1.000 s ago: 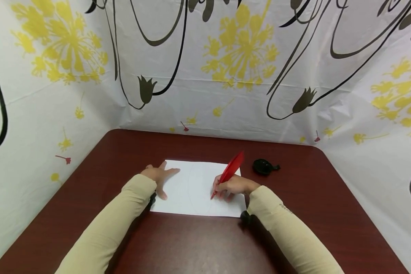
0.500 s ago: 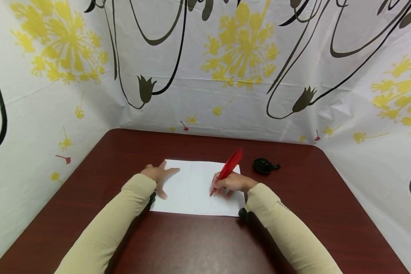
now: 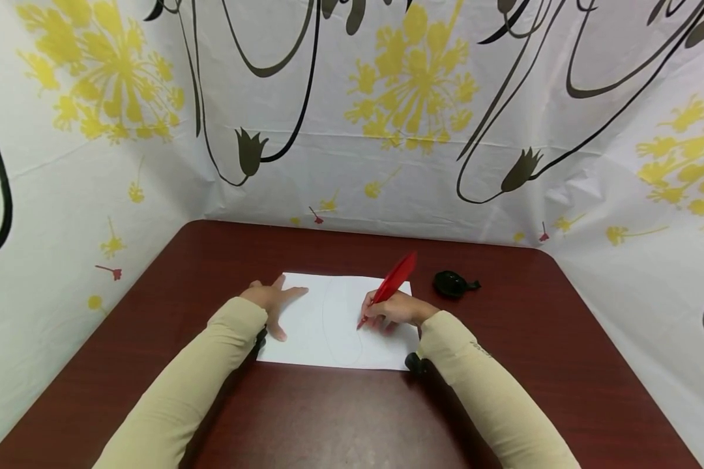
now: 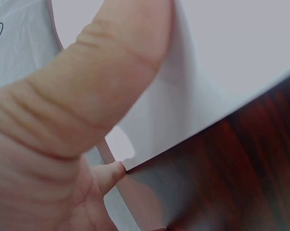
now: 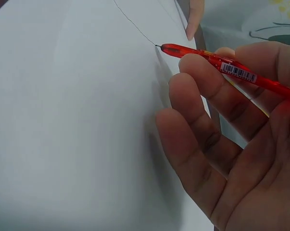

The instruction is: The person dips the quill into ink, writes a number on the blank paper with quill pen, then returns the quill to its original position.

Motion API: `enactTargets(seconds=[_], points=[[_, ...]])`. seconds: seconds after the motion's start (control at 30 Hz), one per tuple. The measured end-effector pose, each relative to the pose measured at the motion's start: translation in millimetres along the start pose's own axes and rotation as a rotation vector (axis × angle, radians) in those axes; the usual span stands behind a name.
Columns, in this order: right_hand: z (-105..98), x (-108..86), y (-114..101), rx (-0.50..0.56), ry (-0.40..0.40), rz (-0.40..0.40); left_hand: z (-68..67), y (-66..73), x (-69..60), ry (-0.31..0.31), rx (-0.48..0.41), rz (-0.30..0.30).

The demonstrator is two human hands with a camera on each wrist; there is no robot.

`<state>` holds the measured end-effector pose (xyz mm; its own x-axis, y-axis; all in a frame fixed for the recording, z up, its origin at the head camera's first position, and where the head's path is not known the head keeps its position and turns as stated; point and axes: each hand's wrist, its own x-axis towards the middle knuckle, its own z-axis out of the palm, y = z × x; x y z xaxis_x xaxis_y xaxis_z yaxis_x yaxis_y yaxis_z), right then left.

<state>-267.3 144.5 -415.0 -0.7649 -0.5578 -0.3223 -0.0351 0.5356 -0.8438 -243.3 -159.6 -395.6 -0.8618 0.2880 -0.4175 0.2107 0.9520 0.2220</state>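
A sheet of white paper lies on the table, bearing a thin curved line that bends round near its front edge. My left hand rests with spread fingers across the paper's left side; its thumb looms close in the left wrist view. Between thumb and fingers, my right hand holds a red feather-topped pen over the right half of the sheet. In the right wrist view the pen's red barrel carries a barcode label, and its tip meets the end of a fine dark line.
A small dark green dish-like thing with a short handle sits on the brown table, beyond my right hand. Behind the table hangs a white patterned cloth with yellow flowers and dark stems, which also covers both sides.
My right hand and the pen have moved slightly away from me and a little left, and the line on the paper has grown longer. My left hand stays put.
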Motion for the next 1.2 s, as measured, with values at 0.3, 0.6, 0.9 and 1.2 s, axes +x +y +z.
enactTargets(seconds=[0.3,0.6,0.9,1.2], points=[[0.7,2.9,0.1,0.013,0.025,-0.017,0.1,-1.2,1.5,0.009,0.004,0.005],[2.2,7.1,3.1,0.019,0.046,-0.023,-0.4,-0.1,-0.3,0.017,0.003,0.009],[3.7,11.8,3.8,0.053,0.062,-0.057,0.2,-0.2,-0.5,0.023,-0.002,0.016],[7.2,13.6,3.2,0.085,0.093,-0.054,0.9,1.1,-2.9,0.032,-0.017,-0.002]])
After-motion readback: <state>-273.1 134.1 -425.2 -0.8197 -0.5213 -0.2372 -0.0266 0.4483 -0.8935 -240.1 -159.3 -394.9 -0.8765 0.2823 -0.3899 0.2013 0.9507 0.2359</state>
